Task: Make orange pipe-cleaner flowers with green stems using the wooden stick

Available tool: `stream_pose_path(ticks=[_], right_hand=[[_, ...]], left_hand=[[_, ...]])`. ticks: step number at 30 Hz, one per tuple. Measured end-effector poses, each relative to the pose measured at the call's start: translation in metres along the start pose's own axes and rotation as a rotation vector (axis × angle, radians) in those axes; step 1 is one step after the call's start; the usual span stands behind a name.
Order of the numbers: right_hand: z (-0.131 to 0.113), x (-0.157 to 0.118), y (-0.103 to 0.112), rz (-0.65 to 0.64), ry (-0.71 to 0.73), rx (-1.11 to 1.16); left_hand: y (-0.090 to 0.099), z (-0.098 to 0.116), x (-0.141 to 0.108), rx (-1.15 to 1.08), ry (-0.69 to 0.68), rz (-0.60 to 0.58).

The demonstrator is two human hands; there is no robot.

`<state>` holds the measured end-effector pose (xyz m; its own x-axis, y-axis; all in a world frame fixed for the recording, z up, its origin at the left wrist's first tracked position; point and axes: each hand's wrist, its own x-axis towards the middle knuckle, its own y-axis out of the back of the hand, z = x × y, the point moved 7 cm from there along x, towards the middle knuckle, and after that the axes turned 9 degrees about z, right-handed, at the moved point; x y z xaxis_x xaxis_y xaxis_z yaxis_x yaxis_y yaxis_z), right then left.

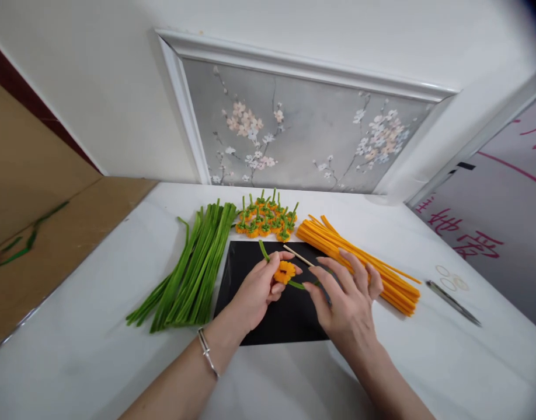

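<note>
My left hand [264,280] pinches a small orange flower [285,272] made of fuzzy pipe cleaner, its dark centre turned upward. One green pipe cleaner end [263,249] sticks up behind the left fingers, and a green length [296,284] runs from below the flower toward my right hand [347,291]. That green length passes at the right thumb and index finger, which are closed on it, while the other right fingers are spread. Under both hands lies a black mat [277,333]. A thin wooden stick [298,255] slants across the mat's far side, its near end by my right index finger.
A bundle of green pipe cleaners [193,268] lies left, and orange pipe cleaners [359,262] lie right. Several finished orange flowers with green stems [265,219] stand behind the mat. Tweezers [454,302] and rubber bands [452,280] are at far right. A wall panel [303,128] rises behind.
</note>
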<state>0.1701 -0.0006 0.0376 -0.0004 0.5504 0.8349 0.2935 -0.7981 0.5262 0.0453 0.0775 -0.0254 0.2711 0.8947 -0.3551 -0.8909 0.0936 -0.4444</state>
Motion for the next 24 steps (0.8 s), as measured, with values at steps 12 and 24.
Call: stream_pose_path(ticks=[12,24], right_hand=[[-0.005,-0.008,-0.024,-0.201,-0.098,0.305],[0.013,-0.010,-0.024,-0.188,-0.449,0.602]], left_hand=[[-0.011,-0.016,-0.004,-0.241,0.191,-0.040],[-0.021,-0.009,-0.011,-0.072,0.058,-0.124]])
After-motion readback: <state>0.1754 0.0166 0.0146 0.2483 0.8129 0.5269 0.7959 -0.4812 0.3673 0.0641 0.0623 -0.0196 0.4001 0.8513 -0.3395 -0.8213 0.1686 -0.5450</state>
